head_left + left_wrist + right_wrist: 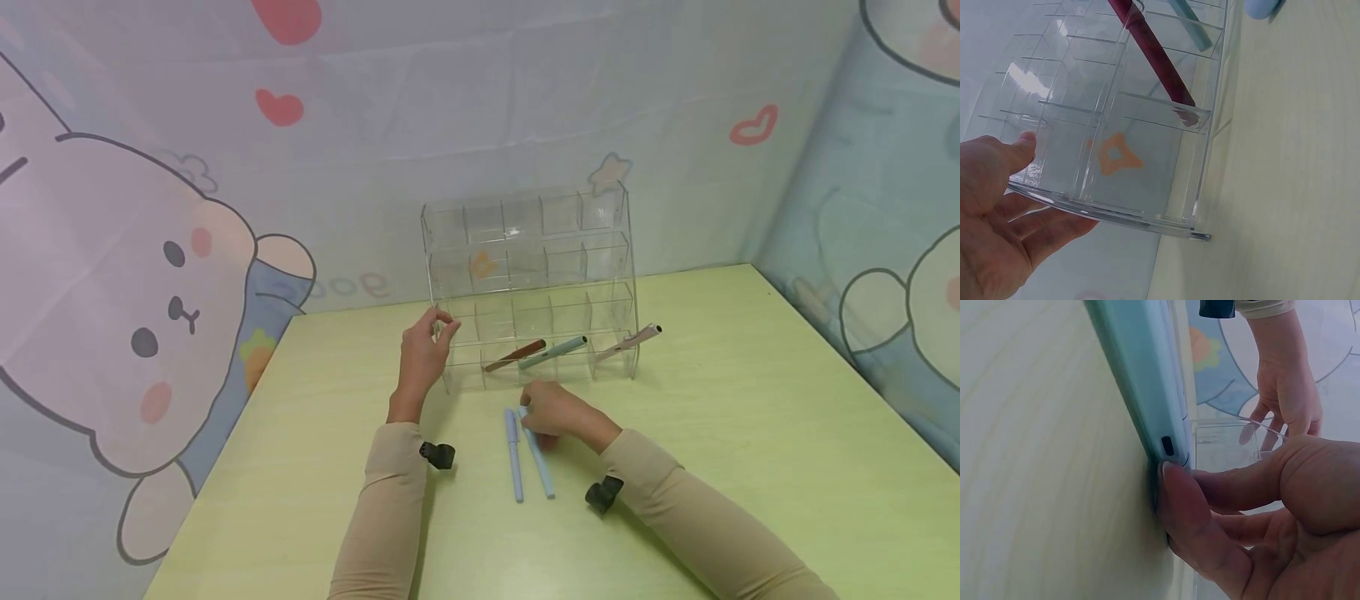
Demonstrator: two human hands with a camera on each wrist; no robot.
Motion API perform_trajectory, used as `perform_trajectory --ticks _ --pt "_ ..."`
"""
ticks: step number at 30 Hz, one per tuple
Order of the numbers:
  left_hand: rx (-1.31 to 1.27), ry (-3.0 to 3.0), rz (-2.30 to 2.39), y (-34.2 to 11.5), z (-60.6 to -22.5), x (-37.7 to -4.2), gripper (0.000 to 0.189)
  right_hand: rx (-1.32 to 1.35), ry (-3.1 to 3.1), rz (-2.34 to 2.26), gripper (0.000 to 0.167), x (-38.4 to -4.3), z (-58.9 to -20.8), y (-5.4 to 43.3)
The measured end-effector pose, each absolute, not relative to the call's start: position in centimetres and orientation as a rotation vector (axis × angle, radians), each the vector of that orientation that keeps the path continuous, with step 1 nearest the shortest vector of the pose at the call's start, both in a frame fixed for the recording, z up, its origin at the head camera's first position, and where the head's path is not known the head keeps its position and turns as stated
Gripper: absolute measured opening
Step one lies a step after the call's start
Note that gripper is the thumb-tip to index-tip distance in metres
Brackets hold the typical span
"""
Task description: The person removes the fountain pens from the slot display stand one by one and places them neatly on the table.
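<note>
A clear acrylic pen rack with stepped rows of compartments stands at the back of the table. My left hand grips its left side panel, thumb on the inner side and fingers outside in the left wrist view. My right hand pinches a light blue pen near its upper end; thumb and fingertip close on it in the right wrist view. Beside it lies a lavender pen, untouched. In the lowest row lean a dark red pen, a green pen and a pale pink pen.
The pale yellow-green table meets a cartoon-printed cloth behind the rack. A small black camera sits at the left cuff, and another black camera at the right cuff.
</note>
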State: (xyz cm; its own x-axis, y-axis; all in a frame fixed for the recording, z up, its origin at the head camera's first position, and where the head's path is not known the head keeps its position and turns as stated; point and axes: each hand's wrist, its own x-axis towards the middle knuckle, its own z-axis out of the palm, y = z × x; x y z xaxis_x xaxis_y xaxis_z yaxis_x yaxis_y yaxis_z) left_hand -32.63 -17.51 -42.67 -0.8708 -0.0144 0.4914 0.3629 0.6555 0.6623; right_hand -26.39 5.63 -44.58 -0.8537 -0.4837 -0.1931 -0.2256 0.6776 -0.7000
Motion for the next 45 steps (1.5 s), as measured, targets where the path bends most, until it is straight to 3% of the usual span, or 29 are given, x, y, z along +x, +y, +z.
perform_trajectory --ticks 10,25,37,45 --pt "-0.265 -2.417 -1.12 -17.6 -42.4 -32.5 0.016 -0.534 2.533 -0.999 0.037 -26.3 -44.6 5.2" --pt "-0.273 -2.408 -1.103 -17.5 -42.6 -32.6 0.016 -0.512 2.552 -0.979 0.023 -26.5 -44.8 5.1" --pt "-0.272 -2.411 -1.11 -17.6 -42.8 -32.6 0.02 -0.463 2.553 -1.02 0.037 -26.1 -43.7 5.6" --pt "-0.259 -2.44 -1.111 -17.5 -42.7 -32.6 0.02 -0.568 2.526 -1.043 0.04 -25.2 -41.0 6.4"
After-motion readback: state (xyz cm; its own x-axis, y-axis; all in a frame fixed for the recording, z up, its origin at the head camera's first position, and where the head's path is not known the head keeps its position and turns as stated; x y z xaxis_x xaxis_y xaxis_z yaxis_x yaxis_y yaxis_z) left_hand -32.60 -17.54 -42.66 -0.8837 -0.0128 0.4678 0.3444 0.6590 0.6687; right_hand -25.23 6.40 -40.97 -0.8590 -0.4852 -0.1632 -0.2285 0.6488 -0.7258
